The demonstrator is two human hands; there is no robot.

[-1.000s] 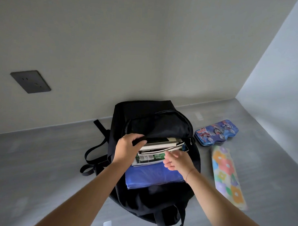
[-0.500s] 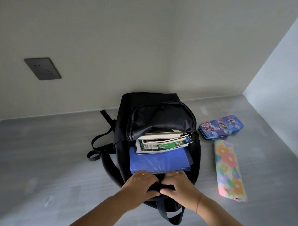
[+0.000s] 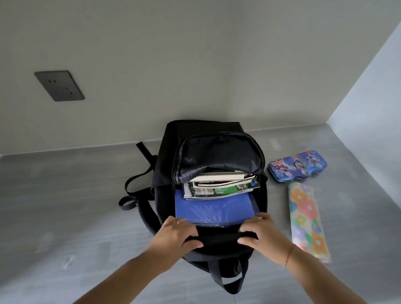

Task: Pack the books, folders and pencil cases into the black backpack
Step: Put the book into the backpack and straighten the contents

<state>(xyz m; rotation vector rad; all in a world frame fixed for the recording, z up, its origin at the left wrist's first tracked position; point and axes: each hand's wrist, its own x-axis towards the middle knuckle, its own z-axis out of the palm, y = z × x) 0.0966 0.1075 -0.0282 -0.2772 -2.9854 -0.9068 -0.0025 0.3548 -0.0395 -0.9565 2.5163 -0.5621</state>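
Observation:
The black backpack [image 3: 220, 150] lies open on the grey surface, its flap folded back. Inside, a blue folder [image 3: 212, 209] lies under a stack of books [image 3: 219, 184] with a green-covered one at the bottom. My left hand [image 3: 177, 233] and my right hand [image 3: 260, 232] both grip the near black rim of the backpack's opening, set apart from each other. A blue cartoon pencil case [image 3: 298, 165] and a flowered pencil case [image 3: 307, 218] lie on the surface to the right of the backpack.
The grey surface [image 3: 56, 203] meets a pale back wall with a dark socket plate [image 3: 59, 85] on it. A side wall [image 3: 383, 96] closes the right. The backpack's straps [image 3: 134, 190] trail to the left and a handle loop [image 3: 228, 280] hangs near me.
Both hands left the books and moved to the near rim of the backpack, gripped it, then spread apart along it. The view shifted slightly.

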